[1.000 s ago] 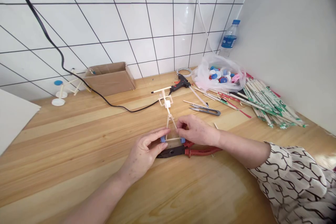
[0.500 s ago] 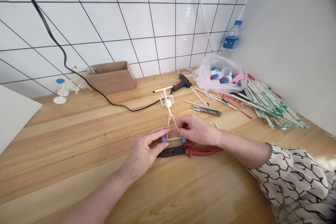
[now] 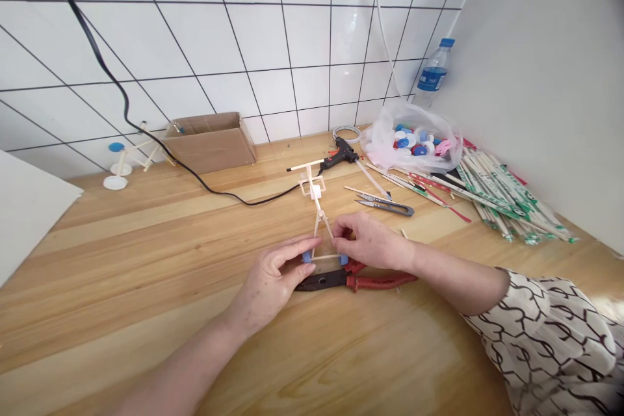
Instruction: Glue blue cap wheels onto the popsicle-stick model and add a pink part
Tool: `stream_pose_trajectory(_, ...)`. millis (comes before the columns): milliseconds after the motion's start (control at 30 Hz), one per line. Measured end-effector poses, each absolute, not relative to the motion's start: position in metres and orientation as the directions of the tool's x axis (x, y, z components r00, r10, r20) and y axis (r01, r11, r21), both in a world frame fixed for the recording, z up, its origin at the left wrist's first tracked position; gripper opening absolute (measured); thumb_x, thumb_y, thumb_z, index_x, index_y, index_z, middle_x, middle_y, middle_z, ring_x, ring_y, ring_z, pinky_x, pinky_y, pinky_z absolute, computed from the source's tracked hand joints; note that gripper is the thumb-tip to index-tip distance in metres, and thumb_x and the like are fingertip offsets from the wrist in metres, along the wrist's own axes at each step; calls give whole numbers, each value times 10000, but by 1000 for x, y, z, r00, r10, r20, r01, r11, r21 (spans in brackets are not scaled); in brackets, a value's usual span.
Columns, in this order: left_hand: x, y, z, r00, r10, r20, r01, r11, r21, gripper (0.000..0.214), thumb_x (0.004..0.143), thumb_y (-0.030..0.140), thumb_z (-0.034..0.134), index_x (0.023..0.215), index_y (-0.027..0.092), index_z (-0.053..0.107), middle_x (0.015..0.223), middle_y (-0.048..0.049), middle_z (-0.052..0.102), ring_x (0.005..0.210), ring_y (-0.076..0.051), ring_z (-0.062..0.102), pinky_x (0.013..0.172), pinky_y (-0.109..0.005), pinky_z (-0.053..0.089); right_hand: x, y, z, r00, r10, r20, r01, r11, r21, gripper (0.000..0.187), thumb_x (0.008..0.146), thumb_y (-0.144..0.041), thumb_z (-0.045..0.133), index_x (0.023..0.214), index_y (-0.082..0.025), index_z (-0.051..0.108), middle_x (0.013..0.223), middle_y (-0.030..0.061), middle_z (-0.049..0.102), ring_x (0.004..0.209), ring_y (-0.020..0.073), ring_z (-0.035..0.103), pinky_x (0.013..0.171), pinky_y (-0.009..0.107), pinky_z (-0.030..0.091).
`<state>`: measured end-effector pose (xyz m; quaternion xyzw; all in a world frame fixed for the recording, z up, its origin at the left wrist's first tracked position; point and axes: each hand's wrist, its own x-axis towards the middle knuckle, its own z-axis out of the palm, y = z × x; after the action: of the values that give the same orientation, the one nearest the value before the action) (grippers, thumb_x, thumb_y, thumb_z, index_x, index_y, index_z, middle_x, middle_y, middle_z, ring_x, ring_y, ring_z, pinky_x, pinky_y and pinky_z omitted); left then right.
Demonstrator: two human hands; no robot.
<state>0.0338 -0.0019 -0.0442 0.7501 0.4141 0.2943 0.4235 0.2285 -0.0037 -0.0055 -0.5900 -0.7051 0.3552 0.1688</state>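
A small frame of glued wooden sticks stands on the wooden tabletop, with a blue bottle-cap wheel on its near left and another on its near right. My left hand grips the left end of the frame's near axle at the cap. My right hand pinches the right side from above. Just below both hands lie red-handled pliers, partly hidden under the frame and my right hand.
Beyond the frame lie a black glue gun, snips, loose sticks, a plastic bag of bottle caps and bundled chopsticks. A cardboard box, a finished stick model, a black cable and a water bottle stand farther back.
The whole scene drifts slightly right and up in the picture as the head moves. My hands keep their hold on the frame, with little visible movement.
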Motion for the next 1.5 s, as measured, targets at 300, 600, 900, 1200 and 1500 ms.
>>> stream_pose_trajectory(300, 37, -3, -42, 472, 874, 112, 331, -294, 897, 336, 738, 169, 605, 1064, 190, 686, 1131, -54, 679, 1047, -213, 616, 966, -338, 454, 228, -3, -2, -251, 947, -200, 707, 39, -706, 116, 711, -89, 498, 620, -160, 489, 552, -46, 483, 527, 85, 419, 497, 200, 317)
stream_pose_trajectory(600, 36, -3, -40, 480, 868, 130, 338, -320, 885, 347, 743, 144, 608, 1071, 227, 682, 1137, -28, 678, 1044, -200, 617, 963, -324, 454, 229, -2, -5, -256, 946, -197, 702, 41, -711, 108, 705, -110, 491, 612, -164, 481, 555, -40, 488, 530, 90, 428, 507, 204, 334)
stream_pose_trajectory(900, 35, -2, -42, 482, 867, 126, 338, -317, 886, 347, 743, 147, 614, 1073, 231, 681, 1138, -34, 678, 1049, -202, 616, 964, -332, 454, 231, -1, -9, -259, 944, -203, 679, 28, -734, 76, 692, -136, 484, 623, -167, 487, 558, -40, 491, 525, 91, 432, 497, 202, 340)
stream_pose_trajectory(1200, 37, -4, -38, 473, 873, 119, 343, -307, 888, 324, 736, 159, 611, 1039, 236, 698, 1134, -30, 680, 1046, -207, 617, 972, -345, 448, 231, -2, -8, -265, 942, -207, 666, 23, -746, 79, 680, -132, 478, 610, -167, 481, 549, -45, 480, 518, 88, 423, 497, 199, 339)
stream_pose_trajectory(1500, 37, -4, -36, 467, 877, 116, 338, -298, 893, 325, 727, 140, 614, 1023, 238, 705, 1133, -28, 681, 1029, -212, 630, 970, -349, 450, 232, -1, -4, -288, 939, -189, 677, 60, -734, 90, 677, -124, 480, 598, -166, 488, 543, -45, 485, 519, 90, 425, 497, 203, 329)
